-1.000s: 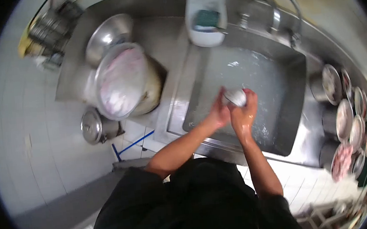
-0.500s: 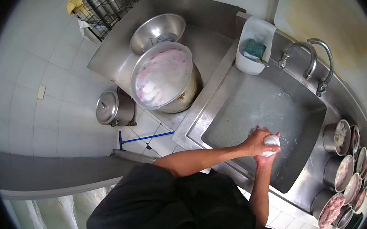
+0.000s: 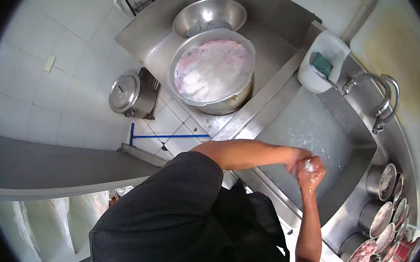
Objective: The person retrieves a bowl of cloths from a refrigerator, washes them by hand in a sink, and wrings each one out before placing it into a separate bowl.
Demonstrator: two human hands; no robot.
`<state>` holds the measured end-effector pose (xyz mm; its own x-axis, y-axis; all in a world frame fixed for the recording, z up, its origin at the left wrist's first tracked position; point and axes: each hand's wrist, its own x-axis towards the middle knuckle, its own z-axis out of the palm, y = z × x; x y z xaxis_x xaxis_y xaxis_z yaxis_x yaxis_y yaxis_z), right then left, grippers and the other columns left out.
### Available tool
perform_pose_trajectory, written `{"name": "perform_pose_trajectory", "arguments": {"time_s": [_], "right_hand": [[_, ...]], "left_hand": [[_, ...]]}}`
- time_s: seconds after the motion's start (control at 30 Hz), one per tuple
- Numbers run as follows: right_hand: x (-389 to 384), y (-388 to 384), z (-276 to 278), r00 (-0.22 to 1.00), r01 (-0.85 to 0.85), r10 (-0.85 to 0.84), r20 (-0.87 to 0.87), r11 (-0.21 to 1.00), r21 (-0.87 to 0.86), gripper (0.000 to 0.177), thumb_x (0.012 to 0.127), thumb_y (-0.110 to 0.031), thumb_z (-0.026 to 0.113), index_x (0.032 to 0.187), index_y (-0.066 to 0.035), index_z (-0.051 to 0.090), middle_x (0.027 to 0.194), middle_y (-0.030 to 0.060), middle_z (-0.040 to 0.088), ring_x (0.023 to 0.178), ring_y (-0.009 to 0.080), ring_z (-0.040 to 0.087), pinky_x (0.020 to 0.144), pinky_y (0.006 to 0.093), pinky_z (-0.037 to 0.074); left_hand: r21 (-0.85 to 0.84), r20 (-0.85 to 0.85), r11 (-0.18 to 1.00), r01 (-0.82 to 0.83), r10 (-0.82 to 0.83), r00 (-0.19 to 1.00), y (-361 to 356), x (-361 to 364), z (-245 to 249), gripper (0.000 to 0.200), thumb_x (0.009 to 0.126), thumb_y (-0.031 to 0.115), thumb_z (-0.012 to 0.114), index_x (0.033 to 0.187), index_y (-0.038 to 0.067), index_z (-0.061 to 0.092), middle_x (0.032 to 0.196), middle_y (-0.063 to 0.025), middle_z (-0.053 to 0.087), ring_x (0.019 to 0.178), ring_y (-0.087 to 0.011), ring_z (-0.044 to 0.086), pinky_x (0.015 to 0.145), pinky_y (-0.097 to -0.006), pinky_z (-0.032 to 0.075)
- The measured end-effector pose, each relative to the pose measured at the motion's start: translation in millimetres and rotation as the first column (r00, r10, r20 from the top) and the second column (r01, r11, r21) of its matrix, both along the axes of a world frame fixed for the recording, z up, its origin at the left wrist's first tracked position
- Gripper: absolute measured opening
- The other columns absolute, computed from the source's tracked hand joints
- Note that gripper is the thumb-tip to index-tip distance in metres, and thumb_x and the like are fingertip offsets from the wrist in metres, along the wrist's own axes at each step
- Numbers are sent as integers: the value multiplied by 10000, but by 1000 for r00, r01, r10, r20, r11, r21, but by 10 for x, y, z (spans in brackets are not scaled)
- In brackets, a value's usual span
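Both of my hands meet over the water in the steel sink (image 3: 274,178). My right hand (image 3: 314,177) is wrapped round a small white wad, apparently a wet cloth (image 3: 308,166), and only a bit of it pokes out at the top of the fist. My left hand (image 3: 296,157) presses against the right one from the left, closed on the same bundle; its fingers are partly hidden. Water glistens on the right hand and wrist. Below, the sink water is cloudy and rippled.
Left of the sink stands a large pot (image 3: 247,99) with frothy pinkish-white contents, a steel bowl (image 3: 185,19) behind it. A white holder (image 3: 310,80) with a green scouring pad (image 3: 321,65) adjoins the faucet (image 3: 384,96). Several metal containers (image 3: 375,216) line the right counter.
My hands have tightened round the white cloth, which now shows far less between them. The view has shifted, so the pot and faucet appear further right.
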<state>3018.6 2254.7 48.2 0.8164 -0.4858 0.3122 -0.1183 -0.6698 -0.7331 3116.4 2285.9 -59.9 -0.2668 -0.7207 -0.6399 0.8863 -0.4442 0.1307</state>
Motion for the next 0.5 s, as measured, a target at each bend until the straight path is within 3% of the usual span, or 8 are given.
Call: {"name": "perform_pose_trajectory", "arguments": {"time_s": [0.03, 0.13, 0.17, 0.27, 0.33, 0.4, 0.43, 0.5], "right_hand": [[15, 36, -67, 998, -62, 61, -10, 996, -62, 196, 633, -86, 709, 686, 1, 541, 615, 146, 564, 545, 282, 571, 535, 377, 457], [133, 184, -1, 970, 105, -37, -240, 954, 281, 169, 683, -90, 676, 688, 15, 544, 633, 95, 581, 557, 181, 559, 529, 355, 453], [218, 238, 70, 968, 146, -47, -246, 905, 401, 161, 724, -95, 643, 724, 30, 542, 685, 54, 589, 591, 123, 533, 527, 324, 449], [283, 477, -97, 945, 322, -271, -181, 698, 640, 221, 780, -111, 617, 901, 72, 587, 709, 58, 603, 600, 130, 536, 529, 289, 454], [225, 736, 224, 903, 399, -215, -373, 744, 536, 284, 840, -224, 613, 978, 25, 629, 713, 77, 630, 593, 158, 550, 618, 321, 480], [60, 961, 516, 879, 475, -375, -296, 622, 623, 241, 824, -234, 628, 904, -9, 657, 771, 89, 657, 668, 171, 596, 645, 317, 492], [-62, 1048, 669, 853, 496, -455, -254, 560, 664, 223, 816, -239, 636, 867, -25, 672, 800, 95, 671, 706, 178, 619, 658, 315, 498], [-451, 1145, 594, 708, 348, -693, -133, 179, 920, 236, 838, -233, 628, 949, -25, 647, 869, 68, 662, 773, 188, 628, 700, 327, 511]], "left_hand": [[35, 29, 999, 7, -8, 1000, 241, -1, 459, 211, 854, 223, 473, 837, 51, 594, 726, -89, 607, 654, -222, 622, 641, -421, 523], [32, -85, 980, -198, 201, 976, 464, -27, 321, 195, 854, 191, 453, 841, 45, 580, 717, -91, 604, 615, -237, 612, 639, -437, 522], [92, 73, 948, -305, 299, 951, 572, 50, 421, 183, 856, 168, 435, 841, 45, 570, 720, -96, 599, 611, -248, 604, 645, -449, 524], [25, 157, 910, -415, 406, 900, 910, 157, 440, 202, 876, 189, 423, 899, 67, 582, 787, -92, 618, 686, -231, 612, 697, -424, 522], [-25, 346, 931, -363, 349, 871, 1345, 167, 881, 410, 948, 429, 406, 1067, 73, 571, 971, -71, 625, 879, -214, 616, 801, -426, 501], [94, 476, 959, -266, 191, 859, 1574, 212, 1009, 768, 884, 657, 377, 1363, 58, 388, 1355, -110, 462, 1281, -262, 409, 1074, -515, 246], [-58, 395, 983, -174, 183, 900, 1610, 223, 878, 835, 859, 706, 354, 1415, 83, 318, 1416, -106, 398, 1336, -266, 339, 1096, -494, 197], [-28, 752, 990, 136, -69, 656, 1686, 132, 964, 775, 863, 693, 377, 1350, 94, 450, 1325, -79, 507, 1232, -257, 445, 994, -455, 320]]}}
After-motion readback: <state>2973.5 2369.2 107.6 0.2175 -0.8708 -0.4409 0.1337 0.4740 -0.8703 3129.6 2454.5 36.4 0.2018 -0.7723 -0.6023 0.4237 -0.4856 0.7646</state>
